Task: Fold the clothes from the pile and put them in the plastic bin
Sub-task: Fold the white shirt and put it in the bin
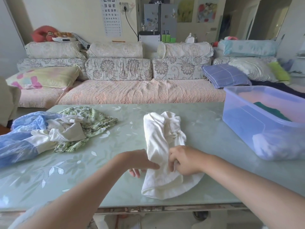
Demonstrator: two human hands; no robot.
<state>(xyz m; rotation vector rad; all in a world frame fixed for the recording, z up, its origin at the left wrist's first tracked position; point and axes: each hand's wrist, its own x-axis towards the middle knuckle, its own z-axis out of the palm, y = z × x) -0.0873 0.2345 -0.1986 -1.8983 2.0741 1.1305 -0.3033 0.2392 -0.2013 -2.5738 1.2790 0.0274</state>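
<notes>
1. A person works a white garment (158, 134) at the middle of the glass tabletop (115, 184). It lies bunched and half-rolled, so the fold looks barely begun.
2. The left hand (138, 161) has its grip closed on the garment's near left edge, thumb on top and fingers tucked beneath. The right hand (186, 161) pinches the cloth just beside it with curled fingers.
3. The plastic bin (244, 103) stands at the right of the tabletop, near the garment. A dark green piece (270, 111) and a pale piece (272, 142) already lie inside, so part of the job appears done.
4. The pile (54, 129) waits at the left, with blue, white and leaf-print clothes tangled together, so several pieces seem left.
5. A sofa (132, 93) with cushions stands behind. Nothing lies between the garment and the bin.
</notes>
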